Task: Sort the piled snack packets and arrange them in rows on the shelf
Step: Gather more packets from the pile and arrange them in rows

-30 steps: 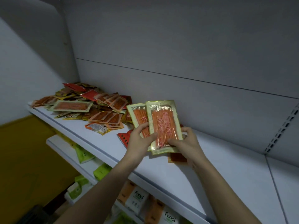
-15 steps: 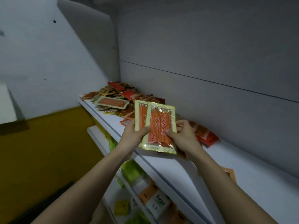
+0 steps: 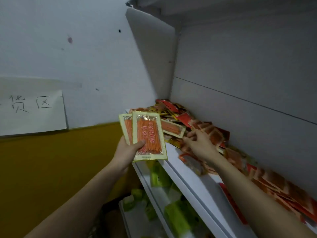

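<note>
Left hand (image 3: 127,150) grips two overlapping yellow-edged orange stick packets (image 3: 148,137), held upright off the front edge of the white shelf (image 3: 187,176), thumb across the front packet. Right hand (image 3: 199,143) is out over the pile of snack packets (image 3: 173,114) at the shelf's far end, fingers spread and relaxed, holding nothing, fingertips on or just above packets, can't tell which. More red-orange packets (image 3: 277,184) lie along the back wall
</note>
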The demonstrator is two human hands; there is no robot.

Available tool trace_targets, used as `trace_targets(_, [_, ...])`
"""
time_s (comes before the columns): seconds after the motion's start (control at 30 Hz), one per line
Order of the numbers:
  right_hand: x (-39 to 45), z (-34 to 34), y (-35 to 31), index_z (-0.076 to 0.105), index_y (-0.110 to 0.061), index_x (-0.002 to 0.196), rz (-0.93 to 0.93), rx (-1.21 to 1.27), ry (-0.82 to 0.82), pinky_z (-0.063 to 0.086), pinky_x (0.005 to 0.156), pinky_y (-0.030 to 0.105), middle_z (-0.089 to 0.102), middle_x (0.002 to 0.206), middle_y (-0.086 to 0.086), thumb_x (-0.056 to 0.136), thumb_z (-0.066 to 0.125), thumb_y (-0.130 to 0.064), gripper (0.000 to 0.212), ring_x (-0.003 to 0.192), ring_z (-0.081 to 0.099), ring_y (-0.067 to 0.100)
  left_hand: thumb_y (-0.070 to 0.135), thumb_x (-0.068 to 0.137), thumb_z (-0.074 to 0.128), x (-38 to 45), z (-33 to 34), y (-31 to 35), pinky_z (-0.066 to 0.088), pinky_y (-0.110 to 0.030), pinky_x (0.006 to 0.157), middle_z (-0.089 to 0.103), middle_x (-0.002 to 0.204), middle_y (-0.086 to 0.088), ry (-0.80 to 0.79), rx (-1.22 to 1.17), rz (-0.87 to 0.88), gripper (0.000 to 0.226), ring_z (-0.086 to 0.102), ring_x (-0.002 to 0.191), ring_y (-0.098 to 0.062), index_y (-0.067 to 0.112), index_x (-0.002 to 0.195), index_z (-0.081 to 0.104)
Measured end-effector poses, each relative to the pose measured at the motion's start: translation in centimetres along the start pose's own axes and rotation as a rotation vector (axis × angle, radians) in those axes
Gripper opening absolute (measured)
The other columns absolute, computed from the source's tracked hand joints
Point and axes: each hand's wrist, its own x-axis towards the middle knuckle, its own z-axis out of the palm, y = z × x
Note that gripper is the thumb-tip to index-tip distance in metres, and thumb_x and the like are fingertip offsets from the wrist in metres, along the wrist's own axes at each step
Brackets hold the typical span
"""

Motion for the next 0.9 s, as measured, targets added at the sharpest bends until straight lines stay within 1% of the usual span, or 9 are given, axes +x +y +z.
trace_targets(0.1, [6.7, 3.0, -1.5, 0.061, -0.013, 0.111, -0.053, -0.247, -0.014, 0.051, 0.078, 0.034, 0.065, 0.109, 0.006, 0.097, 0.058, -0.023, 0.018, 0.091, 0.060, 0.019, 0.011, 0.089, 0.071, 3.7, -3.6, -0.5, 0.054, -0.053, 0.097, 0.072, 0.113, -0.007, -0.003, 0.016, -0.034, 0.034, 0.072, 0.102, -0.026, 0.018, 0.119, 0.055])
trace_targets(0.2, [12.3, 5.8, -2.6, 0.061, -0.012, 0.118, -0.100, -0.412, -0.070, 0.043, 0.081, 0.029, 0.065, 0.120, 0.007, 0.097, 0.058, -0.023, 0.023, 0.104, 0.059, 0.023, 0.010, 0.089, 0.071, 7.7, -5.9, -1.0, 0.057, -0.050, 0.093, 0.073, 0.112, -0.006, -0.034, 0.040, -0.041, 0.034, 0.073, 0.100, -0.024, 0.018, 0.118, 0.055])
trace_targets(0.3, [15.8, 7.5, -2.5, 0.050, -0.013, 0.137, -0.055, -0.561, -0.203, 0.041, 0.088, 0.030, 0.057, 0.135, 0.007, 0.096, 0.061, -0.027, 0.044, 0.119, 0.055, 0.027, 0.009, 0.092, 0.068, 10.9, -7.0, -1.0, 0.060, -0.038, 0.082, 0.074, 0.108, -0.002, -0.079, 0.065, -0.034, 0.026, 0.074, 0.094, -0.017, 0.022, 0.112, 0.058])
trace_targets(0.37, [17.3, 8.0, -1.8, 0.040, -0.015, 0.145, 0.002, -0.612, -0.281, 0.042, 0.095, 0.032, 0.052, 0.141, 0.009, 0.093, 0.065, -0.030, 0.060, 0.123, 0.053, 0.027, 0.009, 0.092, 0.067, 12.7, -7.4, -1.1, 0.060, -0.038, 0.083, 0.075, 0.106, -0.002, -0.111, 0.049, -0.041, 0.024, 0.074, 0.094, -0.017, 0.022, 0.110, 0.059])
trace_targets(0.47, [18.5, 8.6, -1.2, 0.028, -0.015, 0.151, 0.103, -0.601, -0.380, 0.041, 0.102, 0.033, 0.050, 0.143, 0.009, 0.090, 0.071, -0.030, 0.076, 0.125, 0.051, 0.027, 0.009, 0.092, 0.067, 14.9, -7.9, -1.9, 0.059, -0.035, 0.081, 0.075, 0.107, -0.002, -0.173, 0.036, -0.052, 0.026, 0.074, 0.095, -0.017, 0.021, 0.113, 0.060])
trace_targets(0.57, [18.7, 8.9, -0.9, 0.034, -0.010, 0.147, 0.127, -0.563, -0.344, 0.041, 0.101, 0.032, 0.051, 0.141, 0.009, 0.082, 0.080, -0.029, 0.082, 0.125, 0.051, 0.027, 0.009, 0.092, 0.068, 16.4, -8.0, -2.6, 0.059, -0.035, 0.082, 0.075, 0.108, -0.001, -0.222, 0.024, -0.087, 0.030, 0.074, 0.096, -0.016, 0.021, 0.118, 0.060])
trace_targets(0.67, [18.5, 8.9, -0.8, 0.054, -0.011, 0.127, 0.118, -0.618, -0.272, 0.046, 0.084, 0.030, 0.058, 0.119, 0.005, 0.075, 0.084, -0.037, 0.066, 0.106, 0.054, 0.022, 0.009, 0.091, 0.070, 17.8, -7.4, -2.7, 0.059, -0.034, 0.083, 0.075, 0.104, 0.002, -0.249, 0.021, -0.066, 0.031, 0.074, 0.092, -0.012, 0.021, 0.118, 0.061])
trace_targets(0.73, [18.3, 8.5, -1.1, 0.058, -0.017, 0.109, 0.075, -0.645, -0.226, 0.045, 0.073, 0.028, 0.058, 0.105, 0.001, 0.071, 0.085, -0.044, 0.054, 0.098, 0.054, 0.021, 0.009, 0.090, 0.071, 18.6, -6.9, -2.4, 0.059, -0.037, 0.086, 0.076, 0.105, 0.001, -0.252, -0.022, -0.067, 0.032, 0.074, 0.094, -0.015, 0.019, 0.119, 0.062])
trace_targets(0.9, [15.9, 5.5, -2.7, 0.057, -0.022, 0.112, 0.096, -0.365, -0.068, 0.054, 0.086, 0.035, 0.066, 0.104, -0.004, 0.068, 0.089, -0.035, 0.055, 0.095, 0.063, 0.015, 0.011, 0.090, 0.071, 20.2, -4.9, -1.5, 0.053, -0.050, 0.098, 0.074, 0.113, 0.001, -0.270, -0.111, -0.089, 0.028, 0.070, 0.107, -0.023, 0.028, 0.112, 0.065])
